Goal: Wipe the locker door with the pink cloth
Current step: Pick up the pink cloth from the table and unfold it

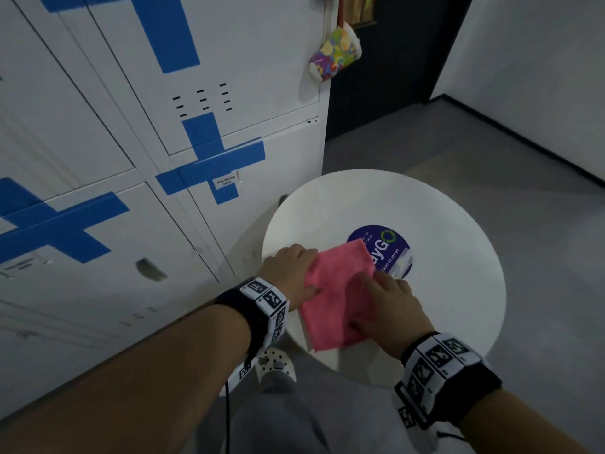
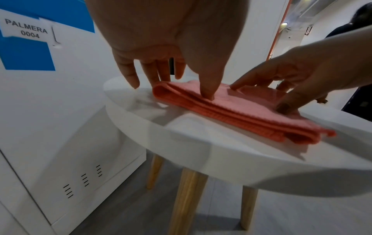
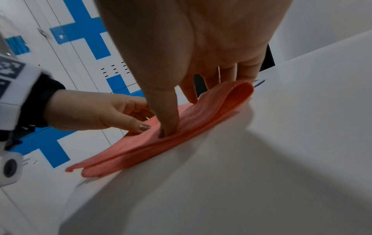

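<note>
Both the right hand [image 1: 389,303] and the left hand [image 1: 293,270] lie with straight fingers pressed on the folded pink cloth [image 1: 339,296], neither gripping it, as it rests flat near the edge of the round white table [image 1: 458,257]. Just beyond stands the locker door [image 1: 248,188] (crossed with blue tape [image 1: 212,165]); the wiping looks not yet begun or perhaps finished, which cannot be told.

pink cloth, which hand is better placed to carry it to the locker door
Left, probably. The left hand presses the pink cloth on its locker side, nearest the locker door. The right hand rests on the cloth's far side and would have to cross over.
</note>
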Available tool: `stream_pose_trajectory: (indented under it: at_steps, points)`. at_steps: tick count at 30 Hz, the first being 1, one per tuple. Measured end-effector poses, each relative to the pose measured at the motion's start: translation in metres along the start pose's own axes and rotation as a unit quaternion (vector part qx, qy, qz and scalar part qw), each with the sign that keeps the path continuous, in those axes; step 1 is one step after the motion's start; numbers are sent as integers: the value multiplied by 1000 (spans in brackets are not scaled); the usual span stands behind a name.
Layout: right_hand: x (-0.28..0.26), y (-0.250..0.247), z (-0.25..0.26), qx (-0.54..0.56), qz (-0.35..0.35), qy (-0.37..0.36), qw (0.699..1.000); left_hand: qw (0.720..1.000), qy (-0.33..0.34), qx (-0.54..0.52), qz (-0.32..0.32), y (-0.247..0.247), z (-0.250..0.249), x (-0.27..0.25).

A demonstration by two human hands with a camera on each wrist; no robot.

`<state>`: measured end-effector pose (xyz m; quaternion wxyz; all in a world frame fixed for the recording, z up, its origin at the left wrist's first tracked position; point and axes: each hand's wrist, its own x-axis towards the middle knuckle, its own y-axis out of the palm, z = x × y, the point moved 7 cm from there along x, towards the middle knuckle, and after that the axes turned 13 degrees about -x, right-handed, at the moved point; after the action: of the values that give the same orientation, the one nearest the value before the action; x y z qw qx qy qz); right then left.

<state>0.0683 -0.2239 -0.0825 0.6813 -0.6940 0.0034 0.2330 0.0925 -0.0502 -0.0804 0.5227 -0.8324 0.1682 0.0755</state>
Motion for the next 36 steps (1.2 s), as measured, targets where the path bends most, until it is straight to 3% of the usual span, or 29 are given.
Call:
stream_pose_trajectory:
  at_steps: [8,14,20,26,30,36]
  points:
    - [6,-3,6,116,24,13,993,998,-43,-40,10,4,-5,-2]
    - [5,-11,22,182,12,-5,983,978,-57,-202,17,-9,4,-22]
    - [2,-34,57,278,-7,-77,957,938,-34,-339,-64,-51,12,-62]
    - [-7,-67,120,285,-9,-188,940,903,-64,-391,-169,-100,30,-117]
    - [-22,-98,163,261,-14,-245,934,901,-86,-372,-206,-129,46,-158]
    - [-41,-143,228,229,-42,-321,918,917,-79,-343,-188,-164,62,-225]
